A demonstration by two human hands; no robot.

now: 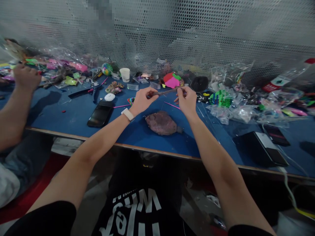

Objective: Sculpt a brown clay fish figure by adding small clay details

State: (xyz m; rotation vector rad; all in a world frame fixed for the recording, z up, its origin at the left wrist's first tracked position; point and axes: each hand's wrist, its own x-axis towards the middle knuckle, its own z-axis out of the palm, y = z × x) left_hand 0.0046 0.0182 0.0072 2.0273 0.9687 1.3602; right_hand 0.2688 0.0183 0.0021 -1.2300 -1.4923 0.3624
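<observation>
Near the centre of the frame, we hold a thin brown strip [167, 93] stretched between our two hands, above the blue table [133, 131]. Our left hand [144, 101], with a white wristband [127, 114] at its wrist, pinches one end between thumb and fingers; our right hand [187, 101] clamps the other end the same way. Just below the hands, the mottled purplish-brown lump [161, 123] lies on the table, its narrow tip pointing right. Left of centre we see a black smartphone [100, 114] with a white oval object [109, 97] just beyond it. A white cup [125, 75] stands in the upper middle, near the perforated metal screen [152, 39]. At the left edge, another person's raised hand [26, 77] shows above the clutter.
</observation>
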